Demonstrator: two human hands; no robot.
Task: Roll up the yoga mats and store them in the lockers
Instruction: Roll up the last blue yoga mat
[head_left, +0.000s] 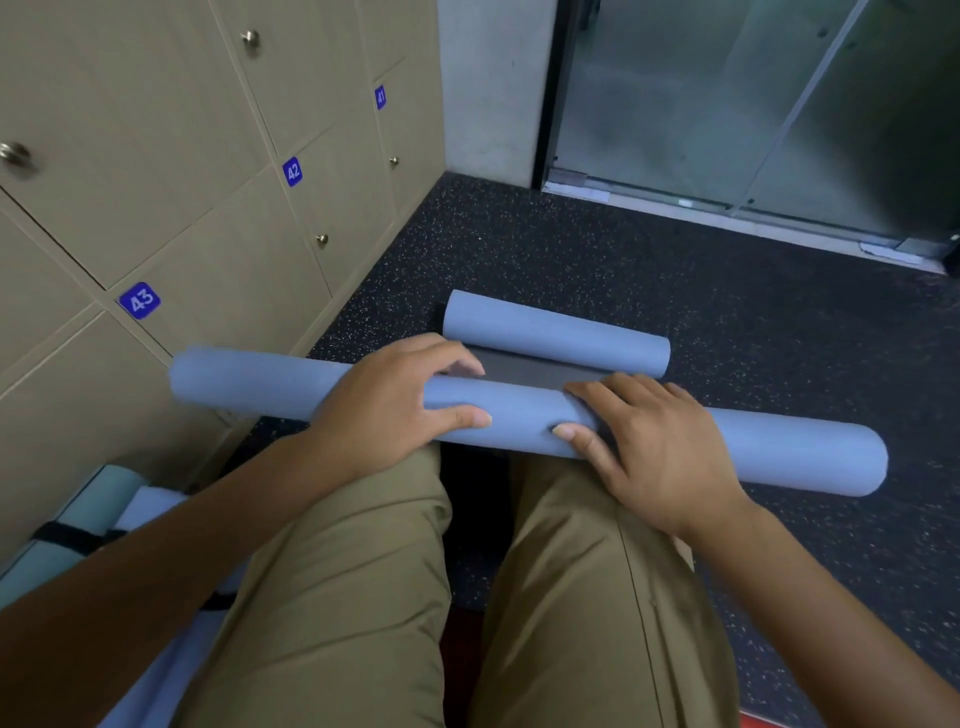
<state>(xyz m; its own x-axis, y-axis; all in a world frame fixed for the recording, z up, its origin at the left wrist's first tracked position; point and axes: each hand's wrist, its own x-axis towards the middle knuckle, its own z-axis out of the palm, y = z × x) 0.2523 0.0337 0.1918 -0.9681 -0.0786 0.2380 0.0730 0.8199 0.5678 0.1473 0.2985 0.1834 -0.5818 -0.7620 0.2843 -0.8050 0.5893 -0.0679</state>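
Observation:
A blue yoga mat (779, 447) is rolled from both ends: the near roll lies across my knees, and a shorter-looking far roll (556, 332) rests on the floor. A dark strip of its unrolled inner side (524, 370) shows between them. My left hand (395, 400) presses down on the near roll left of centre, fingers curled over its top. My right hand (644, 447) lies on the same roll just right of centre, thumb pointing toward the left hand. Beige lockers (218, 244) numbered 41 to 43 line the left wall, all doors closed.
Two strapped rolled mats, one teal (88, 514) and one pale blue (150, 506), lie on the floor at the lower left by the lockers. A glass door (727, 104) stands at the back right. Dark speckled rubber floor (675, 280) lies ahead.

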